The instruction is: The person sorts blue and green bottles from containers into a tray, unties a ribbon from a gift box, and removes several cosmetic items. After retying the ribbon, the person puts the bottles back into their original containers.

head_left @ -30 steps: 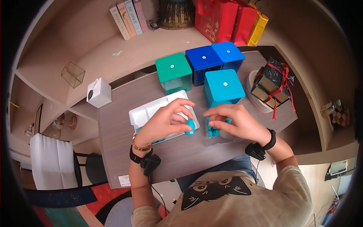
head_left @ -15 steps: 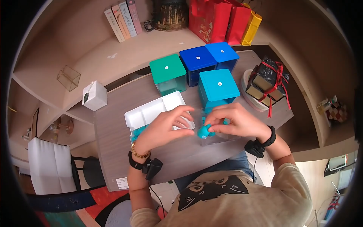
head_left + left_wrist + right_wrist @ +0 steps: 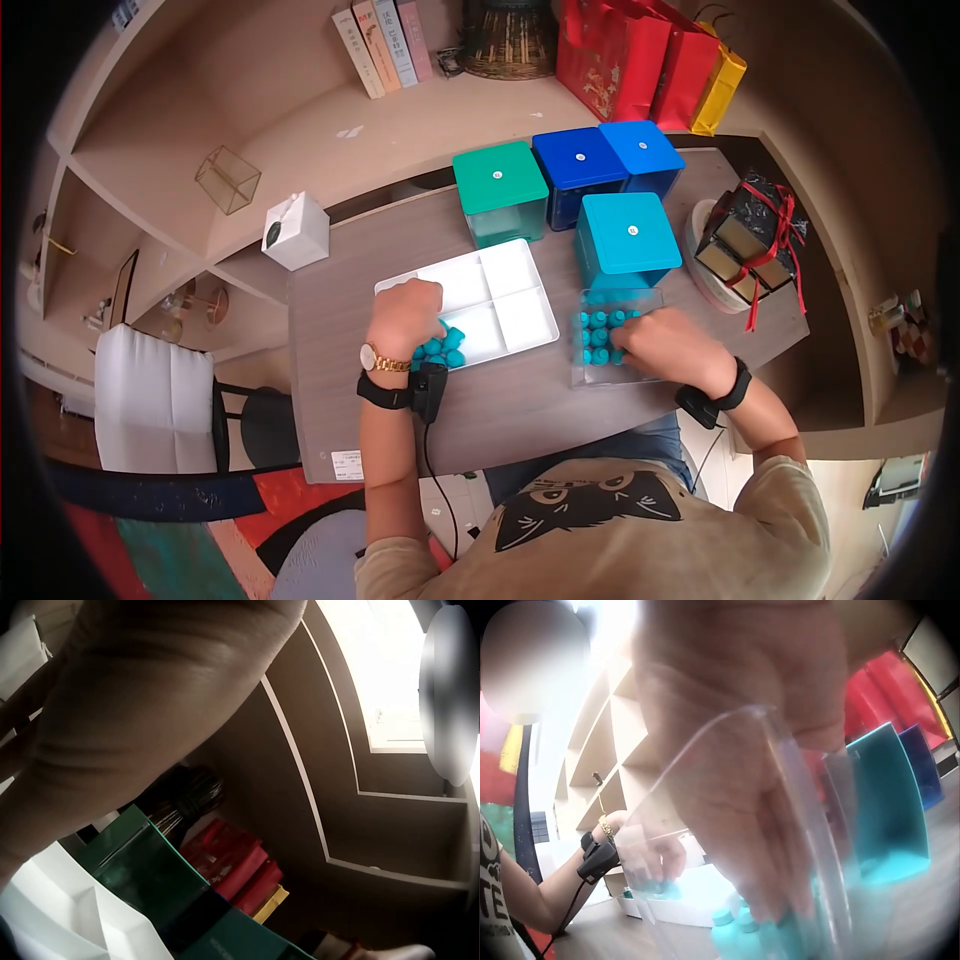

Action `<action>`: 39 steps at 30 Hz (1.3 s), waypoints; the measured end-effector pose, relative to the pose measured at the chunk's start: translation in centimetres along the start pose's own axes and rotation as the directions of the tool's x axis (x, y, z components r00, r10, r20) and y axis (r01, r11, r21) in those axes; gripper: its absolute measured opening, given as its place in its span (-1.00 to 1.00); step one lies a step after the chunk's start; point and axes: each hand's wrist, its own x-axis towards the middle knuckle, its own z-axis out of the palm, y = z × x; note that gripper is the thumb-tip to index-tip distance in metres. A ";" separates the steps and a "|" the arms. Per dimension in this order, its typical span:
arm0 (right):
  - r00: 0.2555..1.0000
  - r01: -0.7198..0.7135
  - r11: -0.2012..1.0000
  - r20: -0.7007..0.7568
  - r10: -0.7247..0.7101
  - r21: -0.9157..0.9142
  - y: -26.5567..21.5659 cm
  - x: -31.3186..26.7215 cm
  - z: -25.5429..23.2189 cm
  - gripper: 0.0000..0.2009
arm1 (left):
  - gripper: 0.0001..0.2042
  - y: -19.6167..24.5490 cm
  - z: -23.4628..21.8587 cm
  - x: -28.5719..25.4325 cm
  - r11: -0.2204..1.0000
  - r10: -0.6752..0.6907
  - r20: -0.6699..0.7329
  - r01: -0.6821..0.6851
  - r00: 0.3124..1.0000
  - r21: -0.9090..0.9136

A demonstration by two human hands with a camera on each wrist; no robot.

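Note:
My left hand [image 3: 405,315] reaches down into the white divided tray [image 3: 495,345], fingers at a heap of small turquoise bottles [image 3: 440,350] in its front left compartment. I cannot tell whether the fingers hold one, since the back of the hand hides them. My right hand [image 3: 680,350] is inside the clear box [image 3: 595,378], where similar capped bottles [image 3: 600,320] stand upright in rows. Through the clear wall in the right wrist view, the fingers [image 3: 765,892] come together on a turquoise bottle [image 3: 791,937] beside the standing ones.
Behind the clear box stands a teal box [image 3: 628,235], with green [image 3: 500,190] and blue [image 3: 580,165] boxes farther back. Black boxes tied with red ribbon [image 3: 755,235] are at the right. A white cube [image 3: 297,232] sits at the left.
The turquoise bottle between my hands passed from left to right. My left hand has then moved left to the tray's heap, and my right hand has lowered into the clear box.

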 end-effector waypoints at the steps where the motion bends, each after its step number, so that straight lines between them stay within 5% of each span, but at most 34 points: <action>1: 1.000 0.007 1.000 0.004 -0.007 -0.022 0.2 0.1 0.6 -0.94 | -0.70 0.0 1.0 0.8 0.998 -0.011 0.019 0.010 1.000 0.061; 15: 0.999 0.027 1.000 -0.035 -0.026 0.004 0.4 0.1 1.4 -0.86 | -0.82 0.0 3.3 2.0 0.979 -0.034 -0.081 0.050 0.996 0.198; 18: 1.000 -0.008 0.999 -0.020 0.009 0.041 0.3 -0.1 0.6 -0.85 | -0.84 0.4 1.9 0.9 0.992 0.034 -0.127 -0.018 0.991 0.124; 21: 0.997 -0.014 0.992 -0.073 0.023 0.125 -0.2 -0.1 -1.6 -0.82 | -0.88 1.6 -0.9 -0.5 0.969 0.149 -0.246 -0.191 0.958 -0.156; 24: 0.971 0.029 0.958 -0.234 0.040 0.284 -0.8 0.1 -2.8 -0.75 | -0.88 3.2 -2.7 -0.9 0.743 0.254 -0.285 -0.375 0.924 -0.554; 27: 0.944 0.078 0.869 -0.317 0.094 0.489 -2.1 0.7 -3.6 -0.68 | -0.86 5.3 -4.0 -1.5 0.510 0.337 -0.211 -0.366 0.918 -0.778; 31: 0.938 0.113 0.792 -0.327 0.114 0.600 -3.3 2.1 -3.9 -0.63 | -0.81 6.8 -2.8 -1.3 0.238 0.474 -0.240 -0.386 0.847 -0.891; 34: 0.951 0.095 0.680 -0.269 0.155 0.727 -3.5 2.9 -3.7 -0.63 | -0.72 7.6 -2.2 -1.3 0.078 0.456 -0.286 -0.358 0.843 -0.930; 39: 0.941 0.116 0.673 -0.297 0.161 0.731 -3.5 3.3 -3.9 -0.57 | -0.61 8.4 -1.6 -1.0 -0.014 0.389 -0.292 -0.312 0.874 -0.950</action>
